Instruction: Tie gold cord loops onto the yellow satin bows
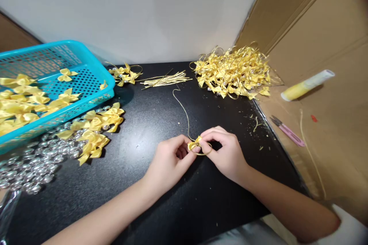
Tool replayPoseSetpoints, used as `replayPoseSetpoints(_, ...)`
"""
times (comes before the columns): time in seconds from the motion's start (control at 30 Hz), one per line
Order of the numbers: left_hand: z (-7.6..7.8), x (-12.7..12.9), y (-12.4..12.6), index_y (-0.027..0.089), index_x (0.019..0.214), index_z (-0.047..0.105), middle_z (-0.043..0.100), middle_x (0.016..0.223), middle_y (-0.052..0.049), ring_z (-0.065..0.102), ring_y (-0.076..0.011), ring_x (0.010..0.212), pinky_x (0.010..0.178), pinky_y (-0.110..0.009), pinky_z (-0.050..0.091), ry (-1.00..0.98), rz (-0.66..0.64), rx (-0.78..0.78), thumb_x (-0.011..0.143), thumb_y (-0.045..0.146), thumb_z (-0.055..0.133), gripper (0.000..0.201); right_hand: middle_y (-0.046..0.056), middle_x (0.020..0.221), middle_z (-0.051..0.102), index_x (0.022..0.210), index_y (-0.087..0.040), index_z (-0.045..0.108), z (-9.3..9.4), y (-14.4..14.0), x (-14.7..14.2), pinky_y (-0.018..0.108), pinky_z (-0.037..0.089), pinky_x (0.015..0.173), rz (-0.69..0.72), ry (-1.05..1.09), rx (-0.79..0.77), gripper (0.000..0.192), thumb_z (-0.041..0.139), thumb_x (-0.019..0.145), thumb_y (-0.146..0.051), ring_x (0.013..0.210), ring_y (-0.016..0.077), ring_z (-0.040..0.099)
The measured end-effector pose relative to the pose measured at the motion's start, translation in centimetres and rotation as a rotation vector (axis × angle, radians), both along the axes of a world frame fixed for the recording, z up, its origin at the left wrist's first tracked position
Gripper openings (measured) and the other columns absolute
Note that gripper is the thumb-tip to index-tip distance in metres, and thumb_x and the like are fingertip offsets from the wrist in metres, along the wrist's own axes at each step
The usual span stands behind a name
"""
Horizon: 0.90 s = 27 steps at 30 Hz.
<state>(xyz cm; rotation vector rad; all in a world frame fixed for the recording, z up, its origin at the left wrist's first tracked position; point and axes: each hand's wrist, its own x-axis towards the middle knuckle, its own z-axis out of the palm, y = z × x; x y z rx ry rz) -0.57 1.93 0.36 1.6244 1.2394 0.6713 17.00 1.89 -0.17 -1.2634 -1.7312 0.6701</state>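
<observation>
gold cord (184, 111) lengthwise away from bow (194, 144)

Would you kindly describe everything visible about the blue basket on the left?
The blue basket is a rectangular tray of bright turquoise plastic with perforated walls and floor and a smooth rolled rim. It sits tilted at the left of the black table, partly out of frame, and holds yellow ribbon bows. Neither hand touches it.

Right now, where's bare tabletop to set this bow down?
Bare: black table between the loose bows and left hand, and near its front edge. Crowded: blue basket, clear beads, finished pile.
</observation>
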Motion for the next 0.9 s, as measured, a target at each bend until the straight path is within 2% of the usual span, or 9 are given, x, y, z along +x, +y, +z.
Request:
replayPoseSetpoints(0.13,-0.2,0.0,0.1,0.016,0.076,0.062,0.058,0.059,0.002,0.05,-0.0095,0.051,0.05,-0.02,0.039,0.038,-0.035,0.107,0.09,0.031,0.059,0.021,0.003,0.075,0.072,0.069,-0.019,0.067,0.1,0.0,-0.1,0.028,0.054,0.07,0.011,-0.011,0.013,0.013,0.068,0.08,-0.013,0.075,0.0162,0.066)
replayPoseSetpoints(0.33,-0.5,0.0,0.1,0.016,0.076,0.062,0.058,0.061,0.002,0.05,-0.0094,0.052,0.052,-0.02,0.038,0.035,-0.042,0.144,0.092,0.031,0.055,0.023,0.003,0.076,0.072,0.069,-0.019,0.065,0.0,0.0,-0.1,0.029,0.053,0.069,0.028,-0.016,0.034,0.014,0.067,0.08,-0.011,0.076,0.0162,0.065)
replayPoseSetpoints(0.53,-0.8,0.0,0.1,0.016,0.071,0.058,0.052,0.056,0.003,0.044,-0.0089,0.051,0.05,-0.02,0.034,-0.004,-0.015,0.081,0.09,0.032,0.057,0.025,0.004,0.077,0.068,0.065,-0.018,0.06,0.3,-0.1,-0.1,0.03,0.049,0.07,-0.004,-0.046,0.065,0.017,0.068,0.078,-0.012,0.075,0.0163,0.062)
replayPoseSetpoints(0.6,-0.8,-0.1,0.2,0.016,0.068,0.056,0.05,0.055,0.004,0.042,-0.0092,0.051,0.049,-0.02,0.033,-0.029,0.017,0.034,0.089,0.032,0.057,0.026,0.003,0.069,0.062,0.058,-0.018,0.053,0.6,-0.3,-0.1,0.029,0.045,0.065,-0.034,-0.07,0.104,0.026,0.069,0.078,-0.014,0.068,0.0148,0.056)
replayPoseSetpoints(0.67,-0.8,-0.1,0.2,0.016,0.068,0.055,0.05,0.055,0.004,0.042,-0.0094,0.051,0.049,-0.02,0.034,-0.051,0.032,-0.003,0.087,0.031,0.057,0.025,0.0,0.062,0.055,0.057,-0.018,0.053,0.8,-0.5,-0.2,0.028,0.041,0.06,0.001,-0.073,0.127,0.029,0.068,0.081,-0.017,0.061,0.0128,0.051)
replayPoseSetpoints(0.7,-0.8,-0.1,0.2,0.017,0.067,0.055,0.05,0.056,0.004,0.042,-0.0094,0.052,0.05,-0.02,0.034,-0.058,0.033,-0.007,0.086,0.03,0.058,0.024,0.0,0.061,0.055,0.061,-0.018,0.058,0.9,-0.7,-0.2,0.028,0.04,0.06,0.033,-0.087,0.131,0.024,0.065,0.085,-0.018,0.06,0.0125,0.05)
replayPoseSetpoints(0.77,-0.6,-0.1,0.2,0.017,0.064,0.053,0.047,0.054,0.005,0.041,-0.0088,0.051,0.049,-0.019,0.033,-0.055,0.024,0.021,0.084,0.026,0.057,0.022,0.001,0.067,0.058,0.083,-0.018,0.069,0.9,-0.9,-0.3,0.03,0.04,0.063,0.076,-0.17,0.128,0.013,0.06,0.091,-0.022,0.063,0.0139,0.052)
replayPoseSetpoints(0.83,-0.5,0.0,0.2,0.017,0.062,0.051,0.043,0.052,0.006,0.039,-0.0077,0.049,0.048,-0.018,0.032,-0.032,0.005,0.084,0.083,0.02,0.056,0.021,0.003,0.074,0.062,0.103,-0.018,0.07,0.9,-1.0,-0.3,0.032,0.038,0.067,0.077,-0.309,0.108,0.018,0.057,0.094,-0.024,0.07,0.0168,0.053)
replayPoseSetpoints(0.9,-0.3,0.0,0.1,0.017,0.062,0.051,0.042,0.052,0.007,0.037,-0.0071,0.048,0.048,-0.018,0.03,0.007,-0.035,0.154,0.083,0.016,0.055,0.021,0.004,0.078,0.062,0.105,-0.018,0.07,0.8,-0.9,-0.3,0.033,0.036,0.068,0.099,-0.396,0.05,0.02,0.055,0.094,-0.025,0.074,0.0183,0.052)
